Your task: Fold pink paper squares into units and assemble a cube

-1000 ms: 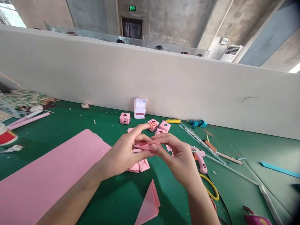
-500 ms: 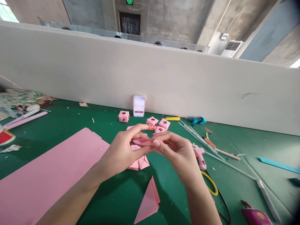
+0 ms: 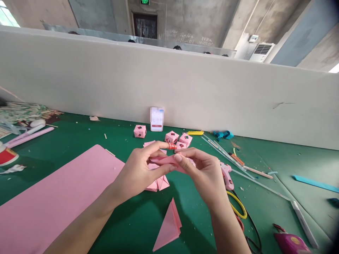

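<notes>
Between both hands is a small folded piece of pink paper point(image 3: 164, 161). My left hand point(image 3: 140, 169) pinches its left side, with a red wrap on one finger. My right hand point(image 3: 202, 169) grips the right side, thumb on top. Beneath and behind the hands lie several folded pink pieces point(image 3: 161, 182), partly hidden. Nearer to me, a pink folded triangle stack point(image 3: 169, 227) rests on the green table point(image 3: 127, 225). Behind the hands stand several pink paper polyhedra with dark openings, one point(image 3: 140, 131) apart at the left.
A large pink sheet point(image 3: 66, 190) covers the left. A phone point(image 3: 157, 119) leans on the white partition point(image 3: 159, 81). To the right are a pink glue gun point(image 3: 227, 175), clear sticks, yellow-handled scissors point(image 3: 239, 206) and a magenta tool point(image 3: 291, 243). Sticks and a cup point(image 3: 7, 155) lie left.
My right hand has shifted slightly right, its thumb moving along the paper's top. My left hand keeps nearly the same grip. The view has shifted a little.
</notes>
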`<state>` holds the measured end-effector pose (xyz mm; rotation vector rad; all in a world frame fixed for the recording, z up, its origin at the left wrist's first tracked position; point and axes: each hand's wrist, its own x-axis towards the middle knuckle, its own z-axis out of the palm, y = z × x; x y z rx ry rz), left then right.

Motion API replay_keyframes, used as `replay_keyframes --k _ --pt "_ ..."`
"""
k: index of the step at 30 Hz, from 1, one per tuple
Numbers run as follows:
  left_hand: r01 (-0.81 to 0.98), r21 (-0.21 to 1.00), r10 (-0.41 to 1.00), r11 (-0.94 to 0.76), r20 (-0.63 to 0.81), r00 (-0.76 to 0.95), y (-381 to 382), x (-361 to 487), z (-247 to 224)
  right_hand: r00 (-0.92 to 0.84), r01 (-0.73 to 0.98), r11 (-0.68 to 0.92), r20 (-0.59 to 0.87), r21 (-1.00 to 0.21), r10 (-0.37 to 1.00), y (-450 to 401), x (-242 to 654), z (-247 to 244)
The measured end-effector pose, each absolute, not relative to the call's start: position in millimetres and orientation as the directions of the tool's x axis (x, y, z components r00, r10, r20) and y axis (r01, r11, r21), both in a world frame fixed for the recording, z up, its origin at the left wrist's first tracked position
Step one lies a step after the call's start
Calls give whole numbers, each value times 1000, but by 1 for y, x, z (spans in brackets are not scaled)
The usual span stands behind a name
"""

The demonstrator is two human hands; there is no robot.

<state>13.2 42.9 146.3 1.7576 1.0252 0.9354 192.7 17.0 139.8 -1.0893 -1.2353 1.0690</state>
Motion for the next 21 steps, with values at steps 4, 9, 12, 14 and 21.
replay_keyframes --k 4,9,12,14,21 --pt "267 917 904 -297 180 387 43 12 146 58 13 181 181 -983 982 16 193 141" --pt "271 918 908 -291 175 380 43 12 146 51 48 198 200 -979 978 15 193 142" --pt "274 920 913 -279 165 374 43 12 146 48 51 202 204 -978 978 15 194 142" --pt "279 917 911 -285 168 378 43 11 145 49 58 203 205 -978 977 15 194 143" --pt "288 905 905 -312 192 380 43 11 144 50 73 225 229 -972 972 17 193 141"
